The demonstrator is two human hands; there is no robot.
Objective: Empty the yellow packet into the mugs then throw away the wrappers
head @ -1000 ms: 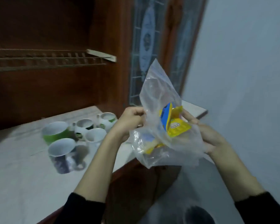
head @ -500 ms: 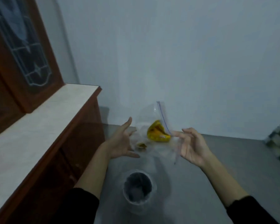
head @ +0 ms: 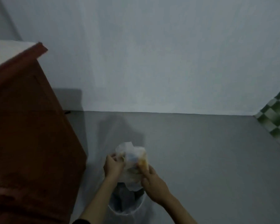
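A clear plastic bag (head: 131,156) with yellow wrappers (head: 143,162) inside is bunched up between both my hands. My left hand (head: 112,165) grips its left side and my right hand (head: 152,180) grips its lower right. The bag hangs just above the open mouth of a small round bin (head: 126,202) lined with clear plastic, which stands on the grey floor. The mugs are out of view.
A dark red-brown wooden cabinet (head: 27,143) with a white top (head: 5,50) fills the left side, close to the bin. A pale wall (head: 152,54) runs behind. A green checkered cloth (head: 278,115) shows at the right edge. Grey floor (head: 208,159) spreads to the right.
My view has swung right and down from the counter to the floor. Half a second ago the bag looked loose between open hands; now both hands are closed on it, lower, over the bin.
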